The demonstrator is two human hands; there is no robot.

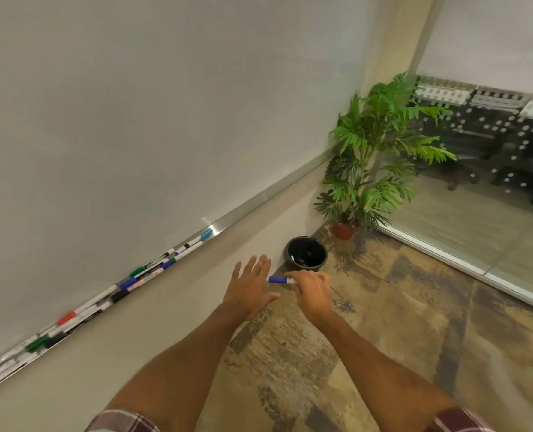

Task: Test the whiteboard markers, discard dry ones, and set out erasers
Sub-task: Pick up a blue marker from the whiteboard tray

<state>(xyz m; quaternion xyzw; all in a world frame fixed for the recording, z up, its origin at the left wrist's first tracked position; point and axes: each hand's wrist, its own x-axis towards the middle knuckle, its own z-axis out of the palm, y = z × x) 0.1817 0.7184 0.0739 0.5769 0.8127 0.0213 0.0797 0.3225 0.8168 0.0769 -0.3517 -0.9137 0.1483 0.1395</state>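
Observation:
My right hand [312,289] grips a blue-capped whiteboard marker [278,280], its cap end pointing left toward my left hand. My left hand [251,286] is spread flat with straight fingers just left of the cap, holding nothing. Both hands hover above the floor near a black waste bin [306,254] that stands against the wall and has some items inside. Several markers [140,277] with blue, green, red and black caps lie along the metal tray [259,202] under the large whiteboard [149,113]. No eraser is in view.
A potted green plant [380,151] stands in the corner beyond the bin. A glass partition [477,213] runs along the right side. Patterned carpet [383,322] covers the floor below my arms.

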